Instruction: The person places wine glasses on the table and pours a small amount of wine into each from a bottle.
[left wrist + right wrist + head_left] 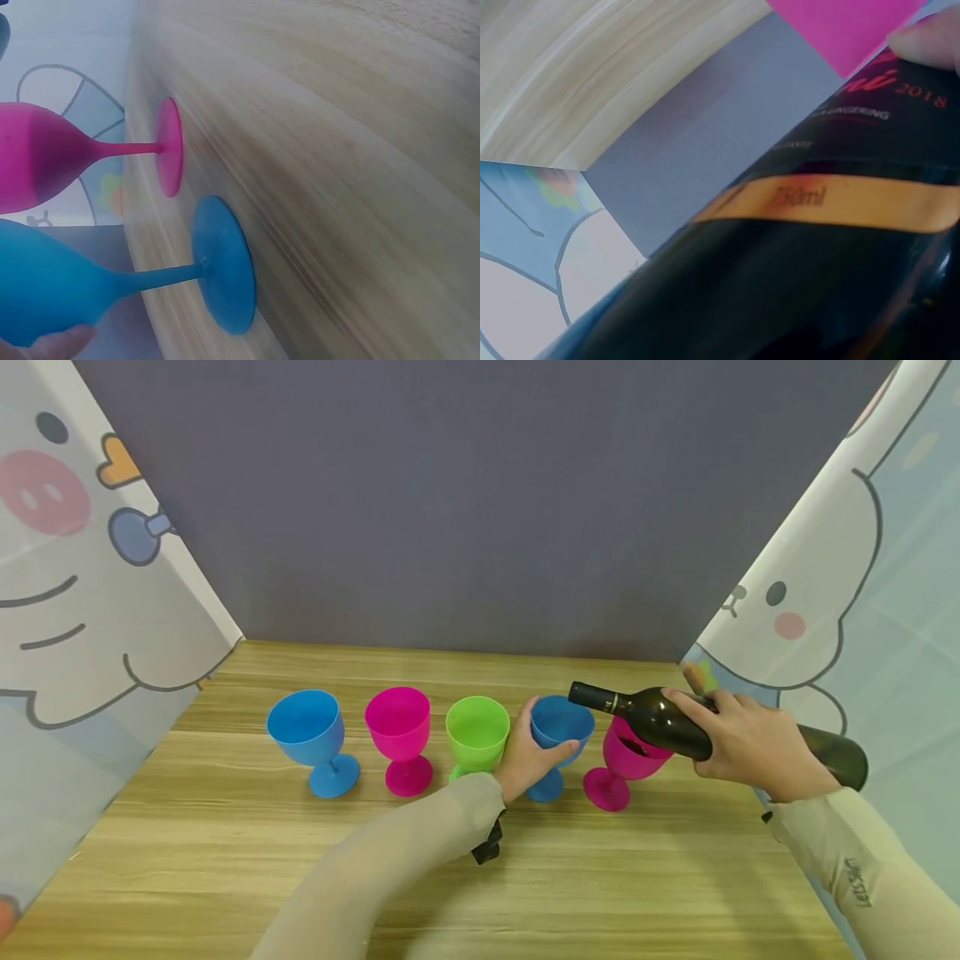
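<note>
At the left edge of the head view, a cartoon-printed wall slopes down to the wooden table. A first blue cup stands on the table left of centre, then a first pink cup, both upright. At the middle of the frame comes a green cup, its foot partly hidden by the left hand. That hand is curled partway round the bowl of a second blue cup, just right of centre, with thumb and fingers against it. The neck of a dark bottle points left above this cup's rim. Beneath the bottle stands a second pink cup with something dark inside. At the right of the frame, the right hand grips the bottle, fingers wrapped round its body.
</note>
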Demonstrator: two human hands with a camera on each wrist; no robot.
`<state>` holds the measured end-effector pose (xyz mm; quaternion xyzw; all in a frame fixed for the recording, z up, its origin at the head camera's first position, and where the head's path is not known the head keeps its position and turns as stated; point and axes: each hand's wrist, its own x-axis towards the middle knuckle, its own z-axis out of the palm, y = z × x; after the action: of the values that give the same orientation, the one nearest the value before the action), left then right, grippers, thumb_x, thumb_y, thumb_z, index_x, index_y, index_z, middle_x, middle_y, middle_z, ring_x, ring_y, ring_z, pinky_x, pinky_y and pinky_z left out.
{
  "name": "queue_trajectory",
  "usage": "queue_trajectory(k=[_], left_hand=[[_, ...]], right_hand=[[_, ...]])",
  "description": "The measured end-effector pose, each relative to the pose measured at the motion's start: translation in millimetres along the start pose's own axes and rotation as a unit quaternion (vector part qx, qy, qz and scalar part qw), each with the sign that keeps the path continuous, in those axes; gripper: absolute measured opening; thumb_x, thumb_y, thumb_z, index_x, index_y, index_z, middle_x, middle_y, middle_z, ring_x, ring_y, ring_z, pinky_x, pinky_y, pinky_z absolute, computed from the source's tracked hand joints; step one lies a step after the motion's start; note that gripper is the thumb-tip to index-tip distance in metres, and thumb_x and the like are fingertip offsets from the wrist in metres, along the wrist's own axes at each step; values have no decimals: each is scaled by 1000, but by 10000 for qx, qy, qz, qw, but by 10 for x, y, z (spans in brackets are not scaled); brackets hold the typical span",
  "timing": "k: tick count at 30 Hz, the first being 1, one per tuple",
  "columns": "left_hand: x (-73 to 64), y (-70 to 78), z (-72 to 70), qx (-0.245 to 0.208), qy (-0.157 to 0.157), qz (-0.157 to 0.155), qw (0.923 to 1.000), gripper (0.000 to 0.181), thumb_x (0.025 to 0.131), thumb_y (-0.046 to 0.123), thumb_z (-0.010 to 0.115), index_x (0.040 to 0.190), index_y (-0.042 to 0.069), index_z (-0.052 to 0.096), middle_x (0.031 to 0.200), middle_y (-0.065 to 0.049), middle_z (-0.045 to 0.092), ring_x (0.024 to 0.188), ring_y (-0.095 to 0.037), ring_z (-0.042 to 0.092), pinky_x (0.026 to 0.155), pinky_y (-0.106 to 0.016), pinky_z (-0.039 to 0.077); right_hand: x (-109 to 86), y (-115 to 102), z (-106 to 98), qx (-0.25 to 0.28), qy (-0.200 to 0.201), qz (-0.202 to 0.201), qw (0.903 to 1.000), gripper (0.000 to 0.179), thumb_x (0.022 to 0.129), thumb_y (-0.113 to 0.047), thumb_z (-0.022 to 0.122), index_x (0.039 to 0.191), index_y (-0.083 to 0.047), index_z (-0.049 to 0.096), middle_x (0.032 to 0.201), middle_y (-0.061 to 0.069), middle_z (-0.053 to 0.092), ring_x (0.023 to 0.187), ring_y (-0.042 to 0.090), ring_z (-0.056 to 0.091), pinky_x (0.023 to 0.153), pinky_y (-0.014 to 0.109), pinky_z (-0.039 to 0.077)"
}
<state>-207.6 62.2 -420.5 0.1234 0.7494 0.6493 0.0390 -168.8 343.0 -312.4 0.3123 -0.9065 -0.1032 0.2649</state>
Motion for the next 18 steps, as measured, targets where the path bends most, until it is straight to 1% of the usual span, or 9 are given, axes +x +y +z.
queue_trajectory(k=[5,10,14,18], left_hand=[[4,8,0,15,-11,-55,10000,87,81,31,74,151,17,24,140,-16,42,122,-36,46,96,-53,43],[0,-10,4,-32,-32,-81,10000,86,81,30,74,151,17,24,140,-16,42,122,-36,47,95,-53,43],[-17,1,-12,-19,-4,-150,9999,86,82,28,74,150,16,24,140,-15,42,121,-36,47,95,-53,43],[-5,5,-1,-2,-35,-90,10000,85,82,27,74,150,15,24,140,-15,42,121,-36,47,96,-52,43]], right_hand=[[-3,-13,-15,18,-161,93,9998,92,47,-28,79,133,-21,46,76,16,55,52,25,49,29,36,36],[-3,-9,4,39,-141,59,9999,92,46,-27,79,132,-22,46,74,14,54,50,24,48,29,34,33],[21,-13,8,38,-282,55,9996,92,48,-28,81,133,-23,45,76,15,55,52,25,49,30,34,35],[19,-2,-2,-20,-347,64,9994,95,48,-29,81,135,-23,44,77,15,55,53,24,48,30,34,35]])
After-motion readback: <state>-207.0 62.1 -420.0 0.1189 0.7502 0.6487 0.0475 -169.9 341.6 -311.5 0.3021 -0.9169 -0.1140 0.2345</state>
